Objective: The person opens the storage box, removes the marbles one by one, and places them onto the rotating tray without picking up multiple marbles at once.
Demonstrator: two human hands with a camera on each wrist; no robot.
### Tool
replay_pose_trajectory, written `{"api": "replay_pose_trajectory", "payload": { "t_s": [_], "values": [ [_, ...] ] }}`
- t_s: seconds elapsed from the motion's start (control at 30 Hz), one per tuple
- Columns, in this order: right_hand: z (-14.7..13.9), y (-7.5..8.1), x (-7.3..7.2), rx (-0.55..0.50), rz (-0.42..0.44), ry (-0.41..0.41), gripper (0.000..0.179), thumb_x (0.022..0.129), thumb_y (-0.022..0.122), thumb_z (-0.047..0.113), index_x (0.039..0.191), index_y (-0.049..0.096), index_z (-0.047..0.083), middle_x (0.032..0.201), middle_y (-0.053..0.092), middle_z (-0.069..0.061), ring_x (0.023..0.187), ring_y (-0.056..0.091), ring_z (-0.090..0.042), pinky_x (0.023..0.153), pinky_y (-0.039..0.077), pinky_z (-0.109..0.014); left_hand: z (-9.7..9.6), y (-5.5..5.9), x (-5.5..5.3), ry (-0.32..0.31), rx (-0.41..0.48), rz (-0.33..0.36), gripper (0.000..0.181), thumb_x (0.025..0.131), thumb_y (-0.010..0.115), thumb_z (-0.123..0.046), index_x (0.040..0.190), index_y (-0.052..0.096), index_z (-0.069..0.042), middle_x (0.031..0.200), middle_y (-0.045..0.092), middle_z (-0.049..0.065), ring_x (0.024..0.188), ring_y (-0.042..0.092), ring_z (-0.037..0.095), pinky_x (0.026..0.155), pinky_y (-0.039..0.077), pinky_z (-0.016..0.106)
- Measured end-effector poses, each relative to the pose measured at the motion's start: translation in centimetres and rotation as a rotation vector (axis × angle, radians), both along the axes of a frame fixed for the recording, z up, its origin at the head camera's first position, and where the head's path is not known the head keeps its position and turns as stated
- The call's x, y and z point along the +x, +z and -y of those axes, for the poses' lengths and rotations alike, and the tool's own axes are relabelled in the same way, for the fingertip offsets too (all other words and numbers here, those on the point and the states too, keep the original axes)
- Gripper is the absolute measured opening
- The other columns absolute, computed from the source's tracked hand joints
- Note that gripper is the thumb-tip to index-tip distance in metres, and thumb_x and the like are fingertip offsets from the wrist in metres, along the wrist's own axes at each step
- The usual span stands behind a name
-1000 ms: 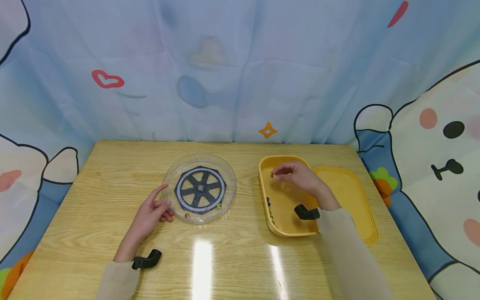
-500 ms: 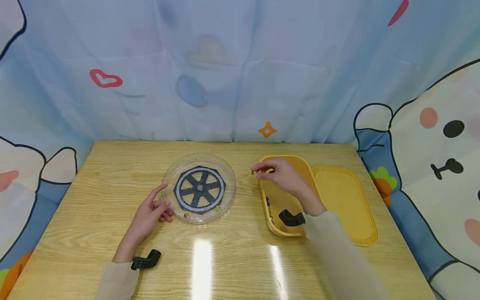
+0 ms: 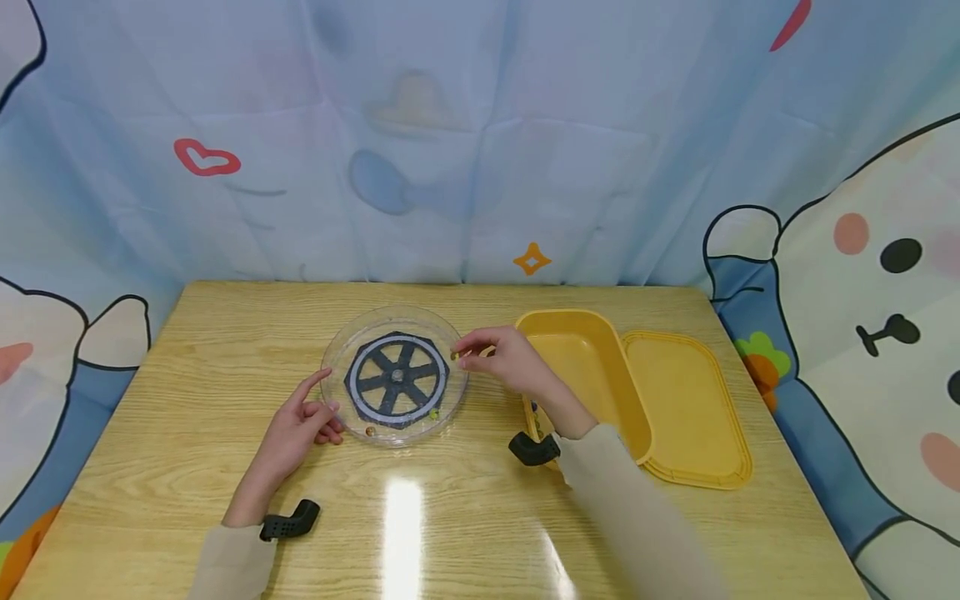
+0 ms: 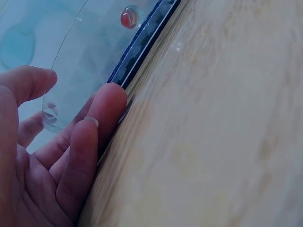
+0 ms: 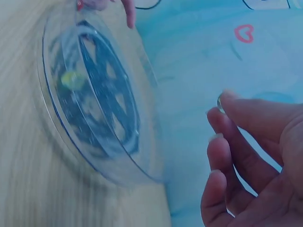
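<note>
Left side of the pale wood tabletop [image 3: 337, 517]: left hand [image 3: 294, 427] at the left wall of the clear round plastic dish [image 3: 411, 438]. Fingers apart and relaxed, touching the wall, not clamped. Good brace; keep pressure light so the dish neither slides nor tips.

In the dish: clear glass marble with a red swirl [image 4: 132, 17] near left, yellow-green glass marble [image 3: 434, 413] near right. Dark hexagonal wheel shape with a pale ring [image 3: 397, 375] fills the middle; can't tell if it's in the dish or part of the base.

At the right rim: right hand [image 3: 501, 357], thumb and index finger clamped on a small yellowish glass marble [image 3: 454, 356], other fingers loosely curled. In the head view that marble lines up with the rim; can't tell how high above. Reads as a carry to the dish. My take: clear the wall, get low over the base, then part the fingers gently; a drop from height would likely bounce or roll. It's round and probably slick, so firm pinch, no extra squeeze. Aim away from the other two marbles.

Further right: yellow rectangular plastic tray [image 3: 577, 358], a few small blue and green marbles [image 3: 534, 407] along its left wall, partly hidden. Flat yellow plastic lid [image 3: 690, 408] sits just beside the tray, on its right.
</note>
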State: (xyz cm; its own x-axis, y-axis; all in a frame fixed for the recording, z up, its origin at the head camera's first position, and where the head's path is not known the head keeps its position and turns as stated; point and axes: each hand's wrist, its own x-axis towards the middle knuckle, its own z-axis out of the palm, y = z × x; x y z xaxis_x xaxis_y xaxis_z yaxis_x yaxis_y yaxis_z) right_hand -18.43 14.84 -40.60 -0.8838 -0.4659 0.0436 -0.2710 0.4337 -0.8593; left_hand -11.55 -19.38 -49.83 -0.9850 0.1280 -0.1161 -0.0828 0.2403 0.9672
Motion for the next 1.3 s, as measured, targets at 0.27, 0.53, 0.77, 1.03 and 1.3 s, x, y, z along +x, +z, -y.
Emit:
{"api": "replay_pose_trajectory", "payload": {
  "t_s": [0.27, 0.53, 0.77, 1.03, 1.3],
  "values": [
    [2.6, -1.1, 0.5, 0.003, 0.019, -0.035, 0.015, 0.090, 0.075, 0.010, 0.104, 0.076, 0.006, 0.094, 0.071, -0.001, 0.086, 0.063, -0.017, 0.071, 0.052, -0.030, 0.1, 0.1, 0.1, -0.003, -0.001, -0.013, 0.060, 0.104, 0.056, -0.019, 0.157, 0.029, -0.016, 0.084, 0.070, 0.016, 0.067, 0.070, 0.027, 0.063, 0.053, 0.030],
    [3.7, -2.1, 1.2, 0.015, 0.079, -0.058, 0.013, 0.090, 0.075, 0.009, 0.102, 0.077, 0.009, 0.092, 0.070, 0.001, 0.085, 0.063, -0.016, 0.069, 0.051, -0.031, 0.1, 0.3, 0.2, 0.001, -0.008, -0.016, 0.060, 0.103, 0.057, -0.020, 0.156, 0.030, -0.016, 0.084, 0.070, 0.016, 0.067, 0.070, 0.026, 0.063, 0.053, 0.029],
    [3.9, -2.3, 1.4, 0.018, 0.089, -0.056, 0.013, 0.091, 0.074, 0.008, 0.103, 0.077, 0.009, 0.095, 0.069, 0.001, 0.084, 0.061, -0.018, 0.067, 0.050, -0.031, -0.1, 0.3, 0.3, 0.004, -0.009, -0.015, 0.057, 0.103, 0.057, -0.020, 0.155, 0.033, -0.017, 0.084, 0.070, 0.017, 0.067, 0.070, 0.026, 0.064, 0.053, 0.029],
    [3.2, -1.2, 0.8, 0.000, 0.115, -0.084, 0.017, 0.091, 0.074, 0.011, 0.106, 0.076, 0.003, 0.097, 0.071, -0.002, 0.085, 0.061, -0.020, 0.068, 0.050, -0.032, -0.1, -0.1, 0.1, 0.007, -0.002, 0.003, 0.058, 0.104, 0.056, -0.019, 0.156, 0.031, -0.017, 0.085, 0.070, 0.016, 0.068, 0.070, 0.026, 0.064, 0.053, 0.029],
    [0.9, 0.3, -0.1, 0.028, 0.069, -0.145, 0.013, 0.092, 0.073, 0.013, 0.104, 0.078, 0.010, 0.101, 0.072, 0.000, 0.092, 0.061, -0.023, 0.075, 0.051, -0.036, -0.1, -0.1, 0.0, 0.007, 0.002, 0.011, 0.058, 0.104, 0.056, -0.019, 0.156, 0.031, -0.018, 0.085, 0.070, 0.017, 0.068, 0.070, 0.027, 0.064, 0.053, 0.030]
  ]
}}
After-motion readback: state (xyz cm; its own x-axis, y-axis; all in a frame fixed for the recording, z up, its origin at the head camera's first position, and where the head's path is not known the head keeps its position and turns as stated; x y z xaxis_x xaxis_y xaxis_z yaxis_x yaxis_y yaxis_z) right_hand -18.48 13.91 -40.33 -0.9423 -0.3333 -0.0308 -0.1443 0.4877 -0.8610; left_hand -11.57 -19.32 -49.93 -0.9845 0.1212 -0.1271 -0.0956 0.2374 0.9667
